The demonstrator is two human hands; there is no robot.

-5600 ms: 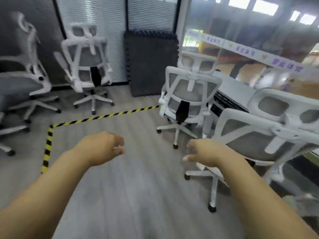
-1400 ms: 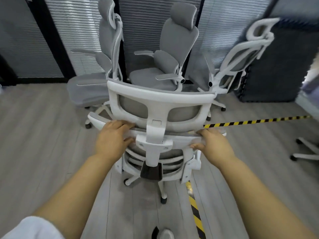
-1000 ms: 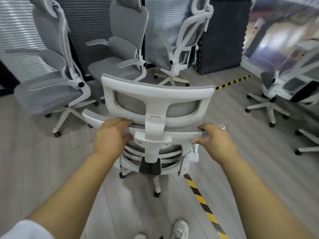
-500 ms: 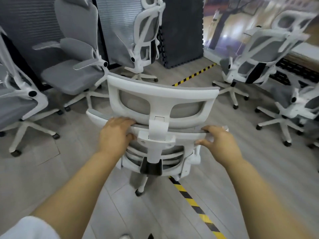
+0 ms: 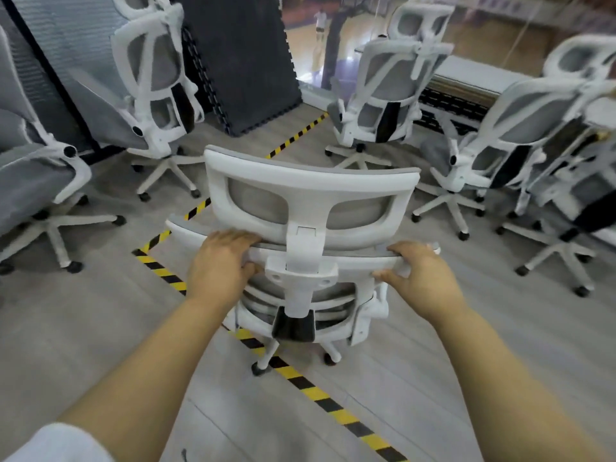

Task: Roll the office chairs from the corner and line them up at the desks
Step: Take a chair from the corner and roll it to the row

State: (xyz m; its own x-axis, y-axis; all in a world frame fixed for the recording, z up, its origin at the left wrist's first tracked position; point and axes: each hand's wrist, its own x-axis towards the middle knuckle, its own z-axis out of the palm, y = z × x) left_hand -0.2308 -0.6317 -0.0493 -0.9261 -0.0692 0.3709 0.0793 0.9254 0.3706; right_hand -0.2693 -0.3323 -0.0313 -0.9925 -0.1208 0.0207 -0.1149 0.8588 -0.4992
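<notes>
Head camera, looking down: a person's left hand (image 5: 220,261) and right hand (image 5: 420,275) each grip the top rail of a white-framed office chair with a grey mesh back (image 5: 310,195). Fingers curl over the rail's upper edge and thumbs press its rear face, one hand either side of the central headrest post. The wide, two-handed hold looks chosen for steering, since pressure at both ends of the rail would turn the chair as it rolls. The chair stands upright on its castors in mid-room on the grey plank floor (image 5: 83,328), its base over a yellow-and-black hazard tape line (image 5: 300,381), its back toward the person. Ahead and right, several matching white mesh chairs (image 5: 390,85) stand close to a long white desk (image 5: 473,75) by the glass wall, apparently already lined up; the held chair seems bound for a place among them. At left, more grey chairs (image 5: 153,71) wait near the blinds, beside a dark foam mat (image 5: 243,61) leaning upright. No container appears in view.
</notes>
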